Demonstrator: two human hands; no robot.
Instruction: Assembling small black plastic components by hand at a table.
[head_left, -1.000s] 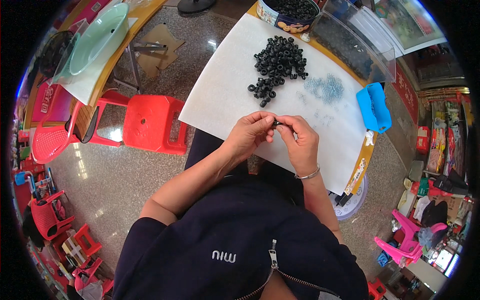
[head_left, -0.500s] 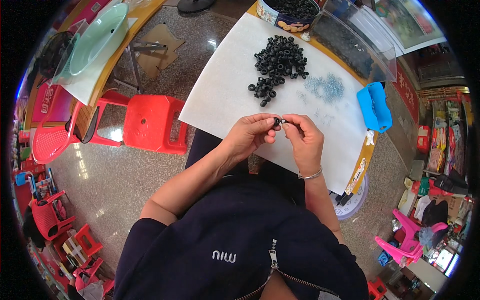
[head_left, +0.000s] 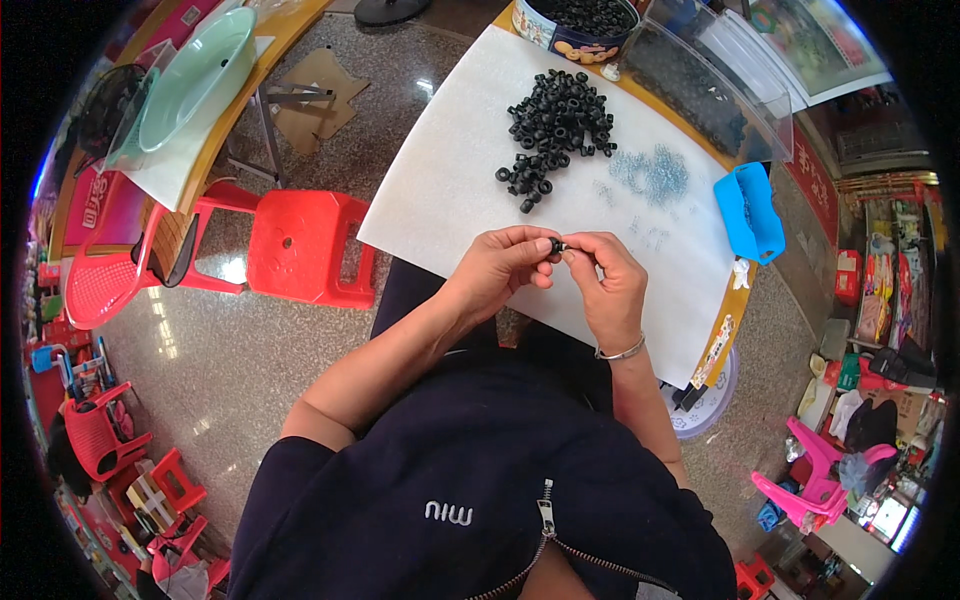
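Looking beyond the black heap [head_left: 560, 125], saw a round tin [head_left: 583, 50] of dark pieces, cut off above; right of the heap, a clear bin [head_left: 776, 136] with more and a blue container [head_left: 733, 226], its contents hard to make out. Nearer than the heap, clamped a small black piece [head_left: 556, 245] at the left hand's [head_left: 503, 263] fingertips, partly hidden; pinched the right hand [head_left: 613, 283] together just beside it, on something too covered to tell.

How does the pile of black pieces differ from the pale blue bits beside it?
The black pieces look dark and solid; the pale blue bits look light and see-through. Each of the black pieces is bigger than any of the pale blue bits. The black pieces are heaped; the pale blue bits spread thinly. Both lie on the white sheet.
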